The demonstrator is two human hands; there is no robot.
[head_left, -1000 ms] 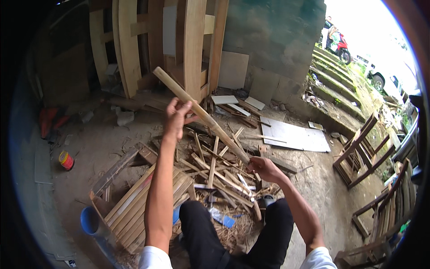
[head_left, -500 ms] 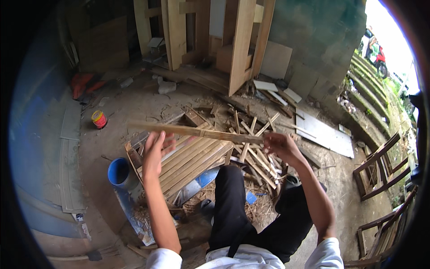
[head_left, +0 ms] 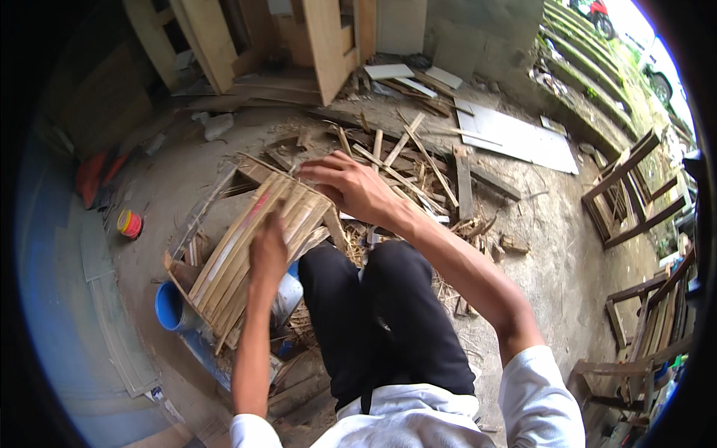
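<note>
A low frame topped with side-by-side wooden slats (head_left: 243, 239) stands before me, left of my knees. My left hand (head_left: 269, 250) is over the slats, its fingers pointing away from me and smeared by motion; what they grip, if anything, does not show. Across the far right end of the slats reaches my right hand (head_left: 349, 185), fingers stretched leftward and slightly bent, with the thumb below. No held piece can be made out in it. One slat near the left hand has a reddish mark. I cannot single out the strip held earlier.
Scrap wood sticks (head_left: 407, 160) lie heaped beyond my knees. A blue bucket (head_left: 170, 306) stands left of the frame, with a red and yellow tin (head_left: 129, 223) farther off. White board (head_left: 515, 138) lies at the back right, and wooden chair frames (head_left: 635, 190) stand at the right.
Both hands have come down from holding a long wooden strip in the air to the slatted frame. My right hand moved left. My knees came together and the view shifted right.
</note>
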